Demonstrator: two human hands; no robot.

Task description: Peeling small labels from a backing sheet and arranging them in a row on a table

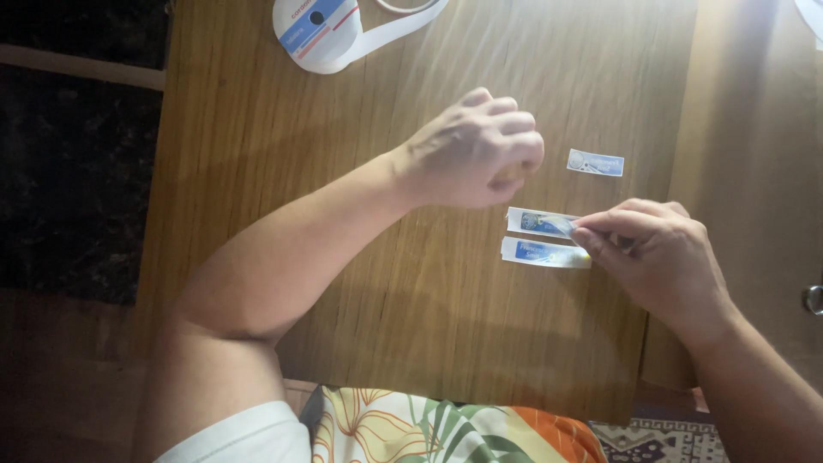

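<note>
While the left hand is hovering clenched above the table, holding nothing I can see, the right hand is pinching a strip's end, a second strip lying just below.

Tape roll: top cut off by the edge.
Left hand: curled fingers hide whatever it grips.
Upper packet: right end under fingers.

Around the brown wood-grain table: three white-and-blue sachets, a white roll with a blue-and-red label, and below it leaf-patterned orange-green cloth.
</note>
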